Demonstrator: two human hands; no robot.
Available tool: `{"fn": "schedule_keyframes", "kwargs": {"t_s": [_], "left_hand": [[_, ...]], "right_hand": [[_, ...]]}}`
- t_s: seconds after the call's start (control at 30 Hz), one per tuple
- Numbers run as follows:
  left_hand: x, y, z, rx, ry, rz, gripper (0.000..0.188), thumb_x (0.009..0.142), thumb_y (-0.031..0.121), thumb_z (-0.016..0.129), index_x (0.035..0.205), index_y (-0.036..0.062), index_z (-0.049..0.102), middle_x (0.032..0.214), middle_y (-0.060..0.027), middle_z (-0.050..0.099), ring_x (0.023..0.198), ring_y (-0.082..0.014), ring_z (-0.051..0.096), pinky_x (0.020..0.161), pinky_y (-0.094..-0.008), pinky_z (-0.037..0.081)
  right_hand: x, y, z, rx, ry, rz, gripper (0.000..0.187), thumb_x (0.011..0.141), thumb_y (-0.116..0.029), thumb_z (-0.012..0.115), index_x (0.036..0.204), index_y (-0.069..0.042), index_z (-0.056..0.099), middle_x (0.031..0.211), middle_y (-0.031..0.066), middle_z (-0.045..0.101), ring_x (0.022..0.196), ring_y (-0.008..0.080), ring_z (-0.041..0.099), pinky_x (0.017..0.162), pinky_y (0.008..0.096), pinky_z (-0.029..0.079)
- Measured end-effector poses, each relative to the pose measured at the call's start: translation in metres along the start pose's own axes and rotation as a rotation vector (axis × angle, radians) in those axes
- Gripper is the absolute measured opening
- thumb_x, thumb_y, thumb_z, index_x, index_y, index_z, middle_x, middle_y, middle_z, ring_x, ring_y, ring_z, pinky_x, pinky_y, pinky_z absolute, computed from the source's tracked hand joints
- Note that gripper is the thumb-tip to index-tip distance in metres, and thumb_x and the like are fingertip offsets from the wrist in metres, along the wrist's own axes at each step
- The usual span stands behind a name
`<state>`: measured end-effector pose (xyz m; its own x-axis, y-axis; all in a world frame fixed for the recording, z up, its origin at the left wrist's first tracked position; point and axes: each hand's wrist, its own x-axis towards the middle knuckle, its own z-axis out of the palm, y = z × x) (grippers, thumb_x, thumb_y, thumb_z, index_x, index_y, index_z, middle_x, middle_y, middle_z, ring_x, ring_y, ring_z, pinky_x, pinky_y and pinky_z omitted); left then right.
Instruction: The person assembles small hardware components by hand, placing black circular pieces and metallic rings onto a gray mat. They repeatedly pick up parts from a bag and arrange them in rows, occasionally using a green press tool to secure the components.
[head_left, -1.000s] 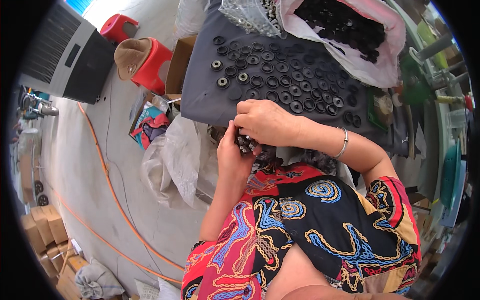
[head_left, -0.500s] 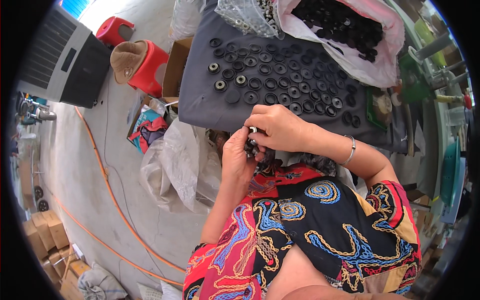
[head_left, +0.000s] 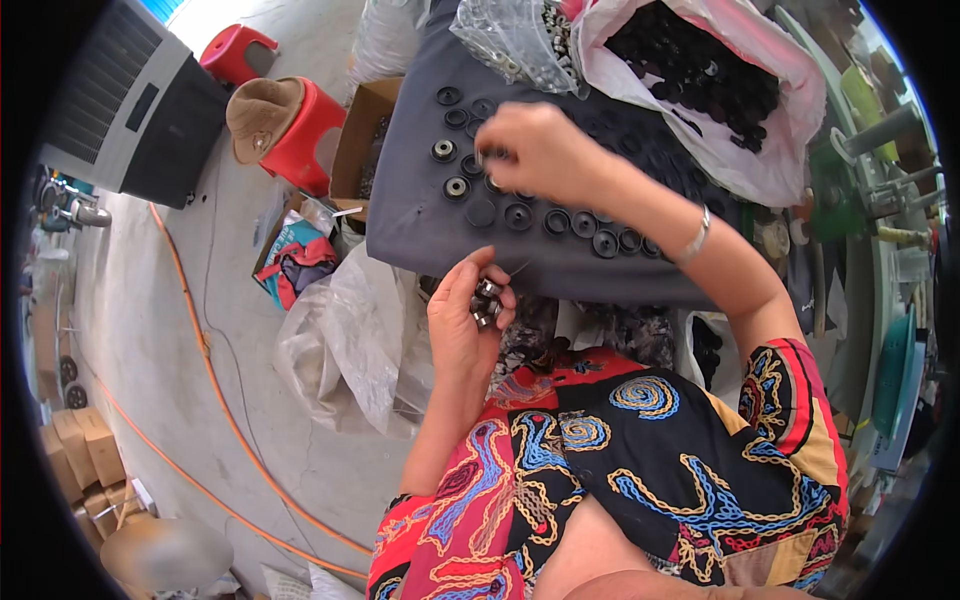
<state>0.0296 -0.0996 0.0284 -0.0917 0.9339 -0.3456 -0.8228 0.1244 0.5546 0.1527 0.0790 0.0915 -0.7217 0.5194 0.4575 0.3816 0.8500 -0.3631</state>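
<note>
My left hand (head_left: 463,312) is curled around several small shiny metal bearings (head_left: 488,290), held just off the table's near edge. Farther out, my right hand (head_left: 540,150) reaches over the black round caps (head_left: 518,216) spread in rows on the grey cloth-covered table (head_left: 415,225). Its fingers are bent together and blurred by motion; a dark spot shows at the fingertips, too smeared to name. Two caps at the left, one bearing-filled cap (head_left: 443,151) and another bearing-filled cap (head_left: 456,189), have metal pieces seated in them. My right forearm hides many of the other caps.
A clear bag of metal parts (head_left: 520,45) and a white sack of black pieces (head_left: 800,110) lie at the far side. Left of the table stand a cardboard box (head_left: 350,170), a red stool (head_left: 315,130) with a hat, and an air cooler (head_left: 140,110). An orange hose (head_left: 205,345) crosses the floor.
My right hand has left the left hand and moved forward over the rows of caps. My left hand has lowered slightly and opened up enough to show the bearings in it.
</note>
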Motion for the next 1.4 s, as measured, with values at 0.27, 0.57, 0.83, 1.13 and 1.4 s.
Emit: {"fn": "schedule_keyframes", "kwargs": {"t_s": [0.27,0.57,0.83,1.13,1.4], "left_hand": [[0.005,0.002,-0.017,-0.102,0.035,-0.030,0.023,0.096,0.017,0.051,0.104,-0.0026,0.060,0.084,-0.0135,0.059,0.064,-0.0230,0.056,0.046,-0.0270,0.040],[0.011,0.006,-0.021,-0.127,0.034,-0.017,0.022,0.096,0.016,0.051,0.103,-0.0028,0.060,0.084,-0.0134,0.060,0.063,-0.0226,0.057,0.046,-0.0269,0.040],[0.013,0.006,-0.021,-0.139,0.044,-0.024,0.023,0.097,0.017,0.050,0.103,-0.0028,0.060,0.084,-0.0137,0.059,0.064,-0.0226,0.056,0.046,-0.0273,0.040],[0.015,0.015,-0.011,-0.253,0.075,-0.115,0.041,0.100,0.033,0.041,0.109,-0.0023,0.060,0.088,-0.0159,0.063,0.070,-0.0262,0.058,0.050,-0.0298,0.042],[0.015,0.006,-0.011,-0.176,0.076,-0.119,0.041,0.100,0.034,0.038,0.109,0.0012,0.060,0.091,-0.0130,0.066,0.073,-0.0241,0.062,0.052,-0.0315,0.044]], "right_hand": [[0.080,0.095,0.035,-0.107,-0.164,0.270,0.023,0.072,-0.015,0.064,0.090,-0.003,0.070,0.088,0.0189,0.068,0.086,0.0345,0.065,0.080,0.0412,0.050],[0.089,0.109,0.057,-0.196,-0.198,0.166,0.023,0.072,-0.014,0.064,0.088,0.000,0.070,0.087,0.0188,0.068,0.087,0.0353,0.065,0.082,0.0428,0.050],[0.092,0.103,0.055,-0.238,-0.276,0.170,0.023,0.074,-0.013,0.062,0.092,-0.001,0.070,0.093,0.0188,0.065,0.090,0.0360,0.062,0.083,0.0418,0.048],[0.086,0.096,0.047,-0.395,-0.233,0.093,0.021,0.076,-0.013,0.064,0.092,0.000,0.068,0.088,0.0184,0.064,0.087,0.0355,0.063,0.078,0.0427,0.050],[-0.016,-0.036,0.017,0.241,-0.253,-0.159,0.019,0.076,-0.012,0.068,0.093,-0.003,0.067,0.083,0.0116,0.056,0.079,0.0299,0.058,0.072,0.0379,0.050]]}}
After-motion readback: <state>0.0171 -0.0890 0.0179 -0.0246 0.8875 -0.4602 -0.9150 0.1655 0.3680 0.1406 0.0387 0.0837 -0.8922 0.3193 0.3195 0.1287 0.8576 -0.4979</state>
